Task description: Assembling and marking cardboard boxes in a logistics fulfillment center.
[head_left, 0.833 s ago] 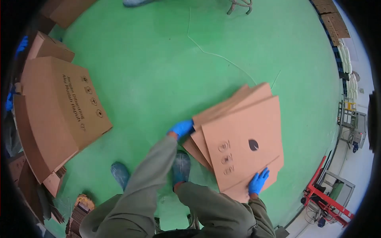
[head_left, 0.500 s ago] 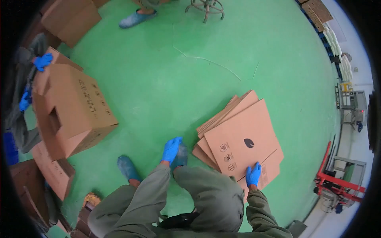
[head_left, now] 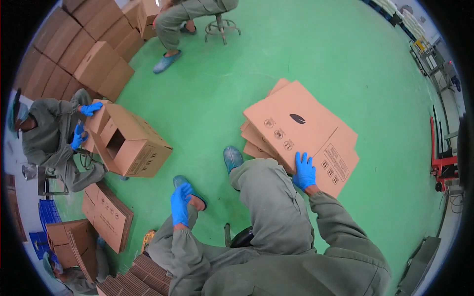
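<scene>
Knees and grey sleeves filled the near edge of the view. The right hand (head_left: 304,171), in a blue glove, lay flat with fingers spread on the top flattened carton (head_left: 301,129), pressing its near edge without gripping it. That carton topped a small stack of flattened cartons (head_left: 256,143) lying on the green floor (head_left: 345,59), just ahead of the right knee. The left hand (head_left: 180,203), also gloved, hung open and empty above the left shoe (head_left: 190,192), fingers loosely extended. Farther left, a seated co-worker (head_left: 49,140) held the flaps of an erected box (head_left: 131,143) with both gloved hands. Beyond, stacked boxes (head_left: 94,44) lined the far left, and another person sat on a stool (head_left: 219,27).
</scene>
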A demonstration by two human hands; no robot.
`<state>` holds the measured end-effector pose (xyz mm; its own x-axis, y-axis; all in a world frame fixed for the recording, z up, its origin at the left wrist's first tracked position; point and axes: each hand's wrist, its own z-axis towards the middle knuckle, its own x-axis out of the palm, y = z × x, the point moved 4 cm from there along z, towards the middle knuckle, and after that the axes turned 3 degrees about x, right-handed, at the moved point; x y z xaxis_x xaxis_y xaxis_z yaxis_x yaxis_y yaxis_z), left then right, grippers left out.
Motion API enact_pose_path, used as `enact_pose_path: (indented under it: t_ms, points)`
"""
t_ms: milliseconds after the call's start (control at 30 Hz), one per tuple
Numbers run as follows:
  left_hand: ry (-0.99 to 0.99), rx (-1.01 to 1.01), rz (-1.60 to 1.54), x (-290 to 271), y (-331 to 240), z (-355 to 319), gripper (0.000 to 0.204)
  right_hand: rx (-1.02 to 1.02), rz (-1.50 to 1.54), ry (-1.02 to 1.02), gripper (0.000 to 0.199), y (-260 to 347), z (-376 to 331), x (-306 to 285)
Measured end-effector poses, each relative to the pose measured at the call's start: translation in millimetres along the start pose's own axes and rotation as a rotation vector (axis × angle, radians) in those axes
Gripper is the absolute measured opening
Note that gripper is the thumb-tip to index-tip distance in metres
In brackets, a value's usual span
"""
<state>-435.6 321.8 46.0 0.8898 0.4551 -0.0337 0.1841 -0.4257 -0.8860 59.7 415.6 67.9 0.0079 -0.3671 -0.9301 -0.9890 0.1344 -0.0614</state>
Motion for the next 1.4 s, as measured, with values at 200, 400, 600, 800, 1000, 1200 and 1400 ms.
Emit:
enact_pose_path:
  t_ms: [200,400,600,800,1000,1200,1400]
  points:
    - [0.138,0.185,-0.106,35,-43,-94,0.04,-0.212,0.656,-0.332,0.054,-66,-48,-213]
    - [0.17,0.435,-0.05,61,-174,-144,0.045,-0.785,1.268,-0.487,0.054,-51,-156,-373]
    - [-0.119,0.936,0.075,28,-281,-209,0.066,-1.048,1.646,-0.644,0.047,-17,-201,-411]
    - [-0.184,0.92,-0.032,-83,-338,-285,0.058,-0.998,1.855,-0.335,0.04,79,-120,-360]
    - [-0.056,0.764,0.187,-59,-287,-257,0.042,-0.675,1.022,-0.016,0.046,200,44,-177]
    - [-0.172,0.669,0.648,1,-147,-163,0.031,-0.955,1.129,0.746,0.07,303,-142,-91]
    - [-0.091,0.251,0.432,50,-19,-109,0.056,-1.112,0.995,0.545,0.094,270,-159,-13]
